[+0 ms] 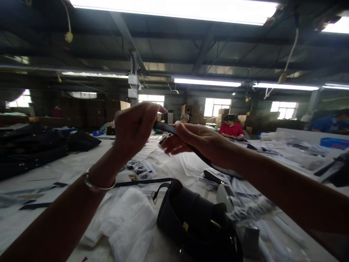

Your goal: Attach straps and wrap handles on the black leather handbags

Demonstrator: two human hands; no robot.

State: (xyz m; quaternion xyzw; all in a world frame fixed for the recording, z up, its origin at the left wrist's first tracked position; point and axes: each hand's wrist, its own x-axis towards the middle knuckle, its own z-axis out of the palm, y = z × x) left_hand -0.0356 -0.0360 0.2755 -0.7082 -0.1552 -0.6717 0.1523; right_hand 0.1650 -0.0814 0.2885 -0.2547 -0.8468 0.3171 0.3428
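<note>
Stretching between the raised hands, a black strap (167,128) hangs in the air above the worktable (106,145), its length running on past the right palm and down behind the right forearm. The left hand (137,123) is curled around one end, wrist bent and a bracelet (95,185) on it; the right hand (195,138) pinches the strap with its thumb on top, the other fingers loosely bent beneath. Air separates both hands from the black handbag (191,211) below, which sits near the close edge of the view, its lower part cut off. Room at table level is tighter: crumpled white wrapping (131,214) lies just left of the bag, clear-wrapped pieces (253,211) crowd its right, and coiled straps (139,169) and white sheets (185,163) lie beyond. A pile of black bags (32,153) takes up the far left. As for containers, the handbag's upper part is in dark shadow, so its contents cannot be made out; a buckle (154,197) dangles off its left side. On the right rests a blue box (335,143), contents unseen, and cardboard boxes (192,114) are stacked at the back, beyond a co-worker in red (231,128).
</note>
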